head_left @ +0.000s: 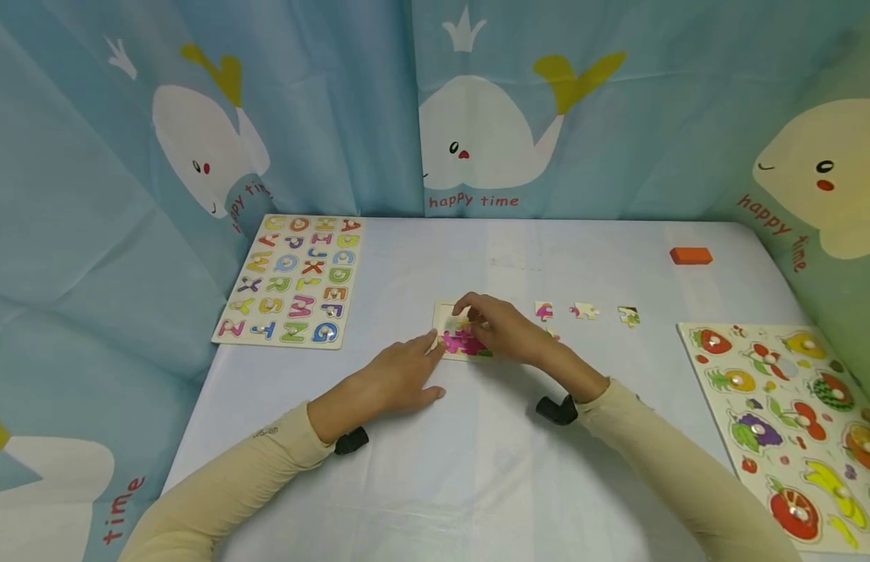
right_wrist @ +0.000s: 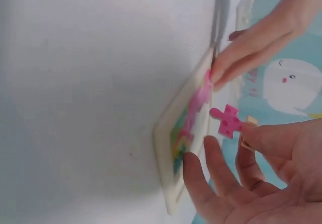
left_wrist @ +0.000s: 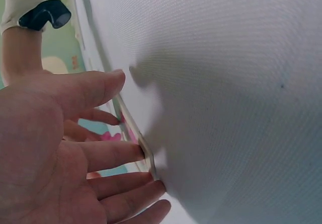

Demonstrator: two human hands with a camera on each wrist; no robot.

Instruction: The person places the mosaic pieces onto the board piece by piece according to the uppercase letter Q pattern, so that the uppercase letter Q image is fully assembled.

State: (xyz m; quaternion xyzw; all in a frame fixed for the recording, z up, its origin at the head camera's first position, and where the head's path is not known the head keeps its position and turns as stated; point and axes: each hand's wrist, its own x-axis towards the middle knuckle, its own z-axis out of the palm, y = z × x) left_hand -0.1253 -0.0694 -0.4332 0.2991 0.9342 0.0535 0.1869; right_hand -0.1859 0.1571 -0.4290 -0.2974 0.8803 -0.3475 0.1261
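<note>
A small puzzle board (right_wrist: 177,103) with a pale raised rim lies before me, partly filled with pink and green pieces. My right hand (head_left: 508,332) is over its right side. Between thumb and index finger it pinches a pink spotted jigsaw piece (right_wrist: 229,121), held above the board in the right wrist view. The other fingers of that hand spread close to the rim. My left hand (head_left: 399,378) has its fingers extended, with fingertips (left_wrist: 135,152) at the board's near left edge and the thumb apart. Part of the board is hidden under the right hand.
Right of the board lie loose jigsaw pieces (head_left: 584,311), one partly behind the right wrist. An alphabet board (head_left: 287,285) is at the back left, a fruit board (head_left: 765,398) at the right. An orange block (head_left: 690,256) sits back right. Whale-printed curtains (head_left: 378,117) border the table.
</note>
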